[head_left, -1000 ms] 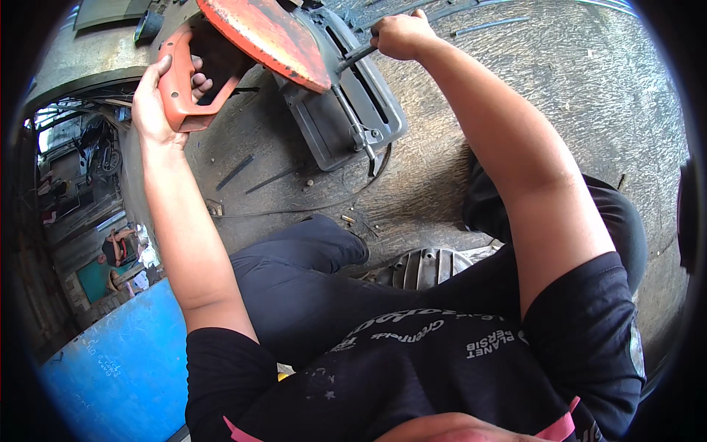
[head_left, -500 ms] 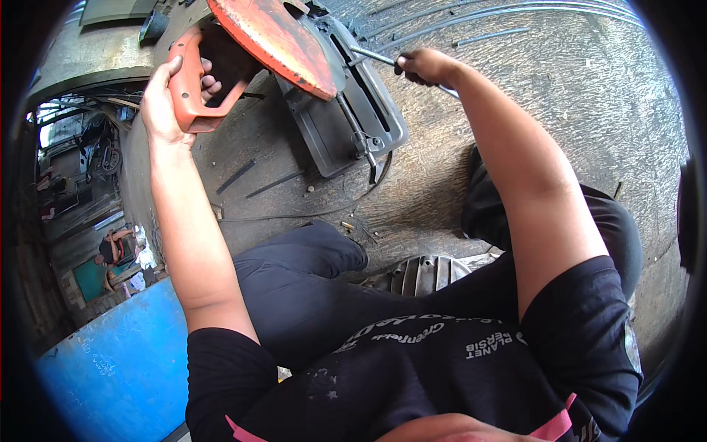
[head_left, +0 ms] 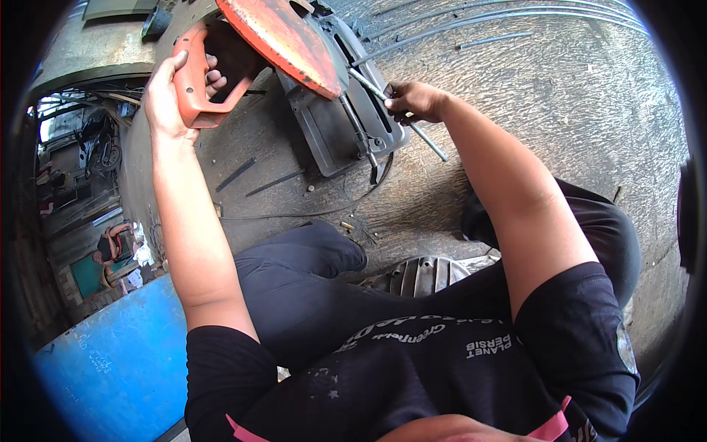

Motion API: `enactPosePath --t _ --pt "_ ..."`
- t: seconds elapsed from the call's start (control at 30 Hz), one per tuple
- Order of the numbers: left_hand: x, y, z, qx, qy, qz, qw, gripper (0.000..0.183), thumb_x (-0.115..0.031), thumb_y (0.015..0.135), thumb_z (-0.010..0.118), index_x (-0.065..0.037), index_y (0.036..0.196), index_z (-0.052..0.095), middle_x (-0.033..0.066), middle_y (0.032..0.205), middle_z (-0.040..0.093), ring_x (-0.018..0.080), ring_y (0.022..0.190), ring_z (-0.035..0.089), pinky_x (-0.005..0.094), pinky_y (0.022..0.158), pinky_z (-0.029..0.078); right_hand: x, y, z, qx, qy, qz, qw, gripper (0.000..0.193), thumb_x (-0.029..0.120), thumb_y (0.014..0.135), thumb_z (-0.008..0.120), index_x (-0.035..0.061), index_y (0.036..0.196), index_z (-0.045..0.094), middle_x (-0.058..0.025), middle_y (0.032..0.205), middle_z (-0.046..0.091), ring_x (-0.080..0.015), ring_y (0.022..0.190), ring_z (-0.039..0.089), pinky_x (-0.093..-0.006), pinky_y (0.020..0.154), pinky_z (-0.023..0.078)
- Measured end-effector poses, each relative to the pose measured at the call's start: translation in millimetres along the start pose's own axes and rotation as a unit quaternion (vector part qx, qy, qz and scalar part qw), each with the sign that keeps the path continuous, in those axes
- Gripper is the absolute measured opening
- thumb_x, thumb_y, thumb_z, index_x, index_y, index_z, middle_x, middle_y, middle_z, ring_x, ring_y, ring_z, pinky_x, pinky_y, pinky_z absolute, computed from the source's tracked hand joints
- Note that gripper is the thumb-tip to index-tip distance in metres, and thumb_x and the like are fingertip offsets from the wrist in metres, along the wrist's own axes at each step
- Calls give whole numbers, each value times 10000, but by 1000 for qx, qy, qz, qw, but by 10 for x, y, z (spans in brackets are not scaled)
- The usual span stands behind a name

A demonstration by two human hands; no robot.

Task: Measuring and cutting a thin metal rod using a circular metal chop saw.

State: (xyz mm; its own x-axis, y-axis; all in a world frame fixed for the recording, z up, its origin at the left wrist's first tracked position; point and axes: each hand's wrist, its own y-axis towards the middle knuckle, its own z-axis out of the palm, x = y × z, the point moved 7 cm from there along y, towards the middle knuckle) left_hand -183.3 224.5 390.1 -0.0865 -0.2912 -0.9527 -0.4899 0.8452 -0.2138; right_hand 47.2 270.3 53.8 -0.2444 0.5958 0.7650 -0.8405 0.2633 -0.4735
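My left hand is wrapped round the orange handle of a cut-off saw. The saw's worn orange blade guard slants over its grey metal base, and a grey disc edge shows beside the guard. In my right hand is a thin metal rod, gripped near its middle. One end of the rod lies over the base next to the disc; the other sticks out toward me past my fingers. A clamp screw runs along the base.
Long thin rods and a short cut piece lie on the rough floor at the far right. Two dark strips and a cable are left of the base. A ribbed metal part sits between my legs; a blue panel stands at left.
My right hand has drawn nearer and left, and the rod has swung to a steeper slant, its near end now showing well past my hand. The saw handle has shifted slightly right.
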Motion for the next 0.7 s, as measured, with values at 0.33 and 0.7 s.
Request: enactPosePath --t 0.33,0.7 --pt "-24 -38 65 -6 1 6 1000 471 -267 886 469 77 1206 455 163 933 598 238 775 616 353 720 545 -78 49 4 -22 -34 -9 999 162 187 850 670 100 893 540 -20 693 599 -125 573 568 -271 519 428" --pt "-31 -42 65 -14 10 11 1000 468 -268 889 467 79 1203 461 164 934 602 234 764 620 351 707 552 -120 81 135 -3 0 15 1000 150 194 913 582 57 968 551 -63 793 606 -166 666 611 -320 587 520"
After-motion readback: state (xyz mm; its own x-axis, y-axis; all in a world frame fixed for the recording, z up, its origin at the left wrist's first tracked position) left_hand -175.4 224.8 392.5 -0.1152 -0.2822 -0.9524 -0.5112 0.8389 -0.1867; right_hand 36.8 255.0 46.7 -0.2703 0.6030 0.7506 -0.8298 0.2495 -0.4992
